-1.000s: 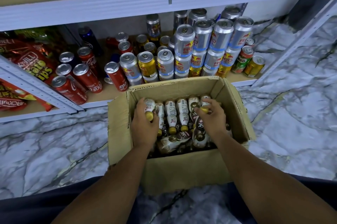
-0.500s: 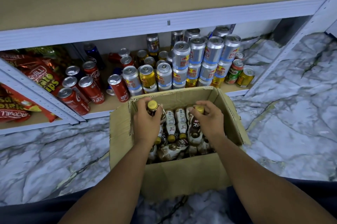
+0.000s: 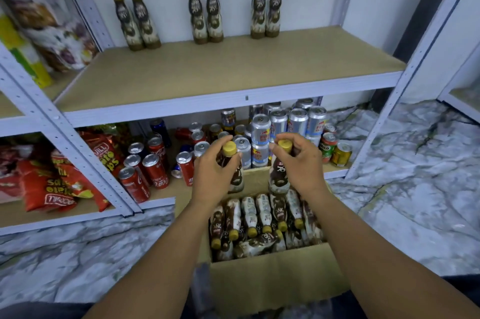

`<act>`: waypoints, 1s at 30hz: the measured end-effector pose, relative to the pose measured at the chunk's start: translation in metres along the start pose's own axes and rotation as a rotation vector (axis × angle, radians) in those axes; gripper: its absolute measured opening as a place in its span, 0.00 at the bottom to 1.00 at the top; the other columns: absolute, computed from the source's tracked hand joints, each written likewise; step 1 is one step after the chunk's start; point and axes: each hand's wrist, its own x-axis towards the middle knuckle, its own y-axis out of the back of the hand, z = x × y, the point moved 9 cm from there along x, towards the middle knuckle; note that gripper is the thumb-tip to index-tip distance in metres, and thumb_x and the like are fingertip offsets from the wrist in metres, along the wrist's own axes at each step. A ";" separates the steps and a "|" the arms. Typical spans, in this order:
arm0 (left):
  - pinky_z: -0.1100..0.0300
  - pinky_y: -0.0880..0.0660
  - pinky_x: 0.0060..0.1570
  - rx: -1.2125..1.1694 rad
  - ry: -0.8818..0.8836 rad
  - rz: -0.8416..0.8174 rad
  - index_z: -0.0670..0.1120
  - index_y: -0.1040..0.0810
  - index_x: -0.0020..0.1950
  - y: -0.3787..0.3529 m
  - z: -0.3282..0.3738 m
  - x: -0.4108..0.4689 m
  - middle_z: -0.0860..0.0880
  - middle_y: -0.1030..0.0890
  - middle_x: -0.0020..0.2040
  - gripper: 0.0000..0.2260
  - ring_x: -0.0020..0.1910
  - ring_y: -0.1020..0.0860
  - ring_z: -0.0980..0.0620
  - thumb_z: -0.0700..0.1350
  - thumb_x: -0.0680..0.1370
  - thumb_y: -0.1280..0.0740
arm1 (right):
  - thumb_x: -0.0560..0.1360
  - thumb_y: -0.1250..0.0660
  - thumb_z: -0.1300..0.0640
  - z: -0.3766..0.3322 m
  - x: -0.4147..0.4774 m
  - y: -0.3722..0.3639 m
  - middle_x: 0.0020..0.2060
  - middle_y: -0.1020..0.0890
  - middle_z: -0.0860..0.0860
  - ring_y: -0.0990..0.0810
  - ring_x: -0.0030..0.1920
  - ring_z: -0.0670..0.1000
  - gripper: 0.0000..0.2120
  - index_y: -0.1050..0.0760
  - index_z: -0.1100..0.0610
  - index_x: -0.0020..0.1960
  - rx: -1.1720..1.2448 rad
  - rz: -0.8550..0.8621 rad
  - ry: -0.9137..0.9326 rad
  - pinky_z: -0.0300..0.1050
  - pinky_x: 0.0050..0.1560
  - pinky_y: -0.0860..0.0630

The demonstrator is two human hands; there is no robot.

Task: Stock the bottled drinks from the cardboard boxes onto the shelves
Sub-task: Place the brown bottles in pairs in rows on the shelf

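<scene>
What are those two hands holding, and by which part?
The left hand grips one yellow-capped drink bottle by its neck, just under the cap; the right hand grips a second bottle the same way.

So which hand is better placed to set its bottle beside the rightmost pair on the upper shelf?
Right, probably. The right hand grips a bottle almost directly below the rightmost pair; the left hand, gripping a second bottle, sits further left, below the middle pair.

The upper shelf bears six bottles; the marble floor bears the cardboard box.
</scene>
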 end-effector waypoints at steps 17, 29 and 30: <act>0.47 0.19 0.54 -0.046 -0.230 0.116 0.54 0.20 0.60 0.071 0.165 0.125 0.52 0.17 0.53 0.14 0.50 0.18 0.51 0.48 0.76 0.23 | 0.72 0.21 0.57 -0.185 0.125 0.027 0.42 0.14 0.46 0.17 0.40 0.42 0.08 0.18 0.49 0.47 -0.004 0.057 0.314 0.36 0.44 0.21; 0.47 0.19 0.57 0.015 -0.224 0.082 0.55 0.19 0.60 0.040 0.147 0.241 0.54 0.16 0.53 0.16 0.52 0.17 0.53 0.50 0.74 0.22 | 0.72 0.21 0.52 -0.186 0.246 -0.002 0.45 0.14 0.47 0.17 0.45 0.46 0.09 0.17 0.51 0.50 -0.068 0.030 0.281 0.44 0.51 0.19; 0.47 0.19 0.57 0.010 -0.217 0.073 0.55 0.19 0.60 0.036 0.141 0.246 0.54 0.16 0.53 0.16 0.52 0.17 0.53 0.50 0.74 0.22 | 0.72 0.21 0.52 -0.181 0.251 -0.004 0.45 0.14 0.47 0.17 0.45 0.46 0.09 0.17 0.51 0.50 -0.078 0.024 0.272 0.44 0.51 0.19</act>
